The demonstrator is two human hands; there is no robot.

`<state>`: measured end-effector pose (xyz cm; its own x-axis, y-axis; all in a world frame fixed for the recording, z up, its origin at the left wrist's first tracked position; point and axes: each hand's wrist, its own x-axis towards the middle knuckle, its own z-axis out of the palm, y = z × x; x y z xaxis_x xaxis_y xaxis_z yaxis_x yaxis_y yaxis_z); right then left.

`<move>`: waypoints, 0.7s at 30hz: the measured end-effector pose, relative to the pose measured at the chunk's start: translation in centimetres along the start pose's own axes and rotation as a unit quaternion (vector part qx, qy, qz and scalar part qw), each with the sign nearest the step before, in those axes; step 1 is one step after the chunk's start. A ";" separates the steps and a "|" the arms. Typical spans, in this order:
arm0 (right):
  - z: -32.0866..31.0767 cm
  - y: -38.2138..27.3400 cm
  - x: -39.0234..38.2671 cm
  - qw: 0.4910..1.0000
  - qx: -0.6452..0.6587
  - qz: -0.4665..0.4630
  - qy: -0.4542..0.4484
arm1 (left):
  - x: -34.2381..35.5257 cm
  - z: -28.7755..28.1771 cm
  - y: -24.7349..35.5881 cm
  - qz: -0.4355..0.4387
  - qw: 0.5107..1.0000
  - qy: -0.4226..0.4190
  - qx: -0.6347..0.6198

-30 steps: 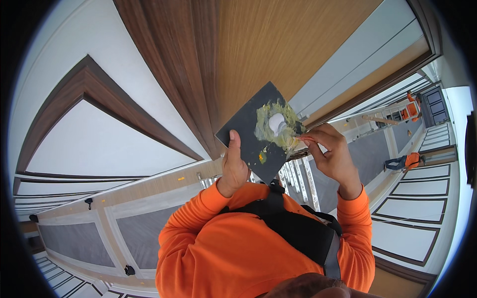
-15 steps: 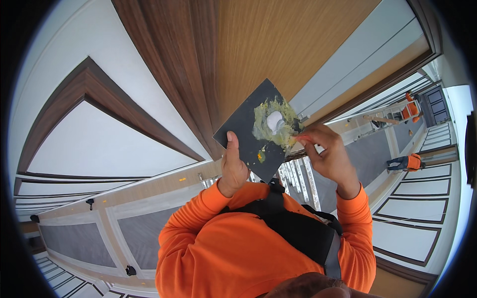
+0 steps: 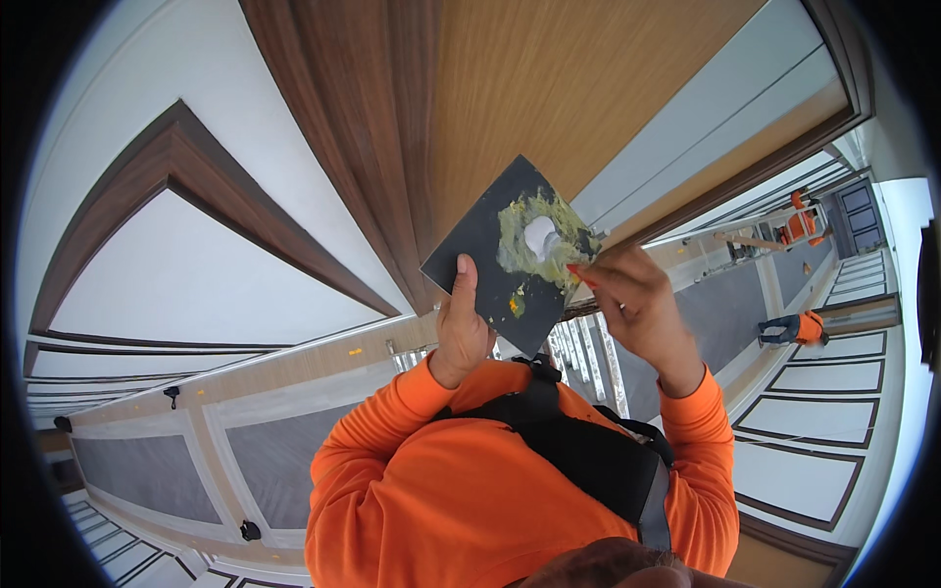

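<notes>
Left hand (image 3: 463, 328) holds the dark square board (image 3: 485, 260), which serves as reference: closed on its lower left edge, thumb flat on the upper face. Right hand (image 3: 637, 304) is at the board's right edge, thumb and fingers pinched narrow on a small red piece (image 3: 582, 275); its full shape is hidden by the fingers.

On the board: a yellow-green smear (image 3: 520, 257), right of the thumb, with a white dab (image 3: 538, 235) in its middle; a small orange-yellow spot (image 3: 515, 304) nearer the wearer. The red piece's tip lies over the right part of the smear; contact cannot be told.

Change over the last second: red tip sits farther in over the board, more of it visible; board itself has shifted slightly left; left grip unchanged.

Around the board: wood-grain panel (image 3: 569, 88) beyond it, dark brown moulding (image 3: 372, 127) beyond and to its left, ladder-like metal frame (image 3: 610, 367) below its right corner. Far right of the board: two co-workers in orange, one (image 3: 796, 329) nearer, one (image 3: 802, 227) by a pale frame (image 3: 821, 220).
</notes>
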<state>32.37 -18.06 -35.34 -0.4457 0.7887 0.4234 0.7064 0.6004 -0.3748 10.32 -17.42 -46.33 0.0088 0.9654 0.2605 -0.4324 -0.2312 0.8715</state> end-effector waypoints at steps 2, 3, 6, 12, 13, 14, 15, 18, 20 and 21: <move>0.6 0.3 -1.0 0.997 -0.056 -0.057 0.003 | -0.1 0.5 0.1 0.009 1.000 0.014 -0.010; 0.9 0.1 -1.7 0.994 -0.081 -0.070 0.004 | 0.0 -0.2 0.0 0.106 0.982 -0.013 0.156; 1.0 0.0 -2.1 0.992 -0.089 -0.086 -0.011 | 0.1 -0.9 -3.1 0.073 0.978 -0.049 0.187; -0.4 -0.1 -1.6 1.000 -0.004 0.000 0.003 | -0.2 -1.1 -2.2 0.093 0.960 -0.054 0.257; -0.1 -0.1 -1.4 1.000 -0.007 0.018 0.021 | -0.1 -0.9 -1.4 0.117 0.951 -0.061 0.279; 0.1 -0.2 -1.2 0.999 -0.008 0.034 0.039 | -0.1 -0.9 -1.4 0.145 0.938 -0.049 0.310; 0.2 -0.5 -1.2 0.999 0.001 0.041 0.033 | -0.2 -0.9 -1.4 0.174 0.923 -0.036 0.340; 0.2 -0.9 -1.2 0.997 0.039 0.068 0.023 | -0.2 -0.9 -1.6 0.198 0.911 -0.027 0.362; -0.3 -0.6 -1.1 0.993 0.072 0.094 0.028 | -0.4 -1.1 -1.7 0.190 0.913 -0.030 0.360; -0.2 -0.4 -0.8 0.994 0.049 0.097 0.032 | -0.5 -1.2 -1.7 0.184 0.913 -0.032 0.362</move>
<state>32.53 -18.96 -35.36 -0.2683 0.8826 0.3859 0.7171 0.4505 -0.5318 9.97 -17.38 -48.48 0.0456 0.8032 0.5940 0.2925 -0.5793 0.7609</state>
